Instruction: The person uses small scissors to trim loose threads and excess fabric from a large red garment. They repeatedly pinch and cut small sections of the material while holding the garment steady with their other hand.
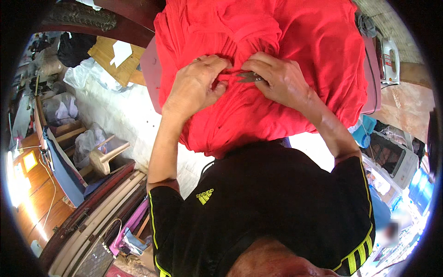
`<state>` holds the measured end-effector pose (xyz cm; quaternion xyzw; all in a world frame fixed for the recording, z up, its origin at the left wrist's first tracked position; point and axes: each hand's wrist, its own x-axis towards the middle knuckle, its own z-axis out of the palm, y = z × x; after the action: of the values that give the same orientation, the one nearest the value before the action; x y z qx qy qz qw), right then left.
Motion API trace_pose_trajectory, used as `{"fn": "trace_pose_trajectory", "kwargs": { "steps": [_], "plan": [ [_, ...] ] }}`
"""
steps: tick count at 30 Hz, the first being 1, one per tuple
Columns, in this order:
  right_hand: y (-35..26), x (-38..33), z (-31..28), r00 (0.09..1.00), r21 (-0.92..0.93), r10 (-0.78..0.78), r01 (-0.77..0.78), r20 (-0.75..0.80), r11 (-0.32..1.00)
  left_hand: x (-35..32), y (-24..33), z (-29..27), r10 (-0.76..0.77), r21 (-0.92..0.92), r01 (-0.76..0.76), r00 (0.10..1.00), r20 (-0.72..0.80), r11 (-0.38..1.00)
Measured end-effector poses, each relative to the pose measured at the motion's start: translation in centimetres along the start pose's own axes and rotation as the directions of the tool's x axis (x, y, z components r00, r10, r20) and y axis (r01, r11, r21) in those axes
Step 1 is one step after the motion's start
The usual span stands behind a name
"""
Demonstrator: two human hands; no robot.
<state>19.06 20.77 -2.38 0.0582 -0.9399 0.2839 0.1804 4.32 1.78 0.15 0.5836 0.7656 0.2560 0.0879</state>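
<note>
- Red cloth (277,60): a large, bright garment, bunched and creased, spread over a padded board; its folds gather toward the middle at 12 o'clock.
- Small metal snips (249,76): grey, lying level on the gathered fold, tips pointing toward 9 o'clock.

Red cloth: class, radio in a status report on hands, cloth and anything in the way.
Left hand pinching red cloth. Right hand holding small snips at the fold. Nothing in the way.

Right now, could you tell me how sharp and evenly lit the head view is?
Head view: sharp on both hands, the left hand and right hand, and the red cloth; strong fisheye bending and dark corners; glare at the left rim; lower right blurred.
</note>
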Motion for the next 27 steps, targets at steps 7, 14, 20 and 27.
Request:
{"fn": "trace_pose_trajectory", "kwargs": {
  "steps": [7,14,20,27],
  "plan": [
    [0.1,2.5,-1.5,0.994,0.081,-0.094,0.098,-0.055,0.992,0.3,-0.5,-2.0,-0.100,0.037,0.105,0.987,-0.126,0.994],
    [-0.7,-1.7,2.2,0.990,-0.016,-0.141,0.141,-0.014,0.990,-4.5,-0.8,1.3,-0.059,0.078,0.083,0.961,-0.270,0.993],
    [-1.0,-2.1,3.0,0.985,0.021,-0.166,0.167,-0.038,0.986,-4.5,0.8,2.0,-0.155,0.063,0.189,0.920,-0.361,0.980],
    [-1.1,-2.3,3.3,0.989,0.025,-0.146,0.146,-0.034,0.989,-3.9,0.2,3.8,-0.167,0.200,0.247,0.923,-0.346,0.948]
  ]
}}
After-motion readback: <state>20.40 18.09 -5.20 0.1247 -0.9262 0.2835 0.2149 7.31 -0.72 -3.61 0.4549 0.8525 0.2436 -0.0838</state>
